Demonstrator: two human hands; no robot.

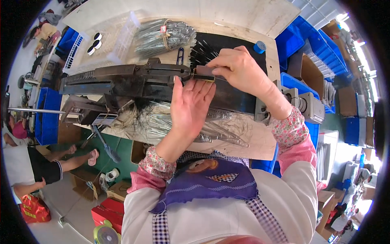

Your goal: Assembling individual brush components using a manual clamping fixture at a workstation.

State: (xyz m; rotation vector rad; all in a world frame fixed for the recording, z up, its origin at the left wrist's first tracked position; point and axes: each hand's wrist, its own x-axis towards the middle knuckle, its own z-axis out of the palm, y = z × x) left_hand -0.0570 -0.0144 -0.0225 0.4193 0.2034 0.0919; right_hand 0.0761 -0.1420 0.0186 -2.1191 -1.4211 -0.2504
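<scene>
1. The desk (260, 140) is pale wood and carries the machine (122, 79), a long, dark metal body running left to right.
2. Beyond the machine, toward its left end, lies a clear crate (115, 42); beyond its right part spreads a black mat (243, 45).
3. A tied wire bundle (154, 40) lies beyond the machine's middle, between crate and mat. Loose wires (158, 127) are strewn along its near side.
4. The left hand (189, 107) reaches over the machine from the near side, palm up, fingers outstretched and gripping nothing; its fingertips come to the block's lower edge, and seem to touch it.
5. The right hand (237, 69) comes in over the machine's right part, thumb and fingers pinched on the block's right end.
6. The block (204, 71), small, dark brown and yellow-edged below, sits over the machine's right-middle part, its long axis about parallel with the machine's. It lies left of the right hand, the nearer one, and just past the left fingertips. Whether it is fixed to the machine cannot be told.
7. A blue tape roll (259, 47) stands beyond the machine's right part.
8. A red-and-white tag (163, 29) marks the bundle, and a pale label (105, 119) sits near the machine's left half; their print is too small to read.
</scene>
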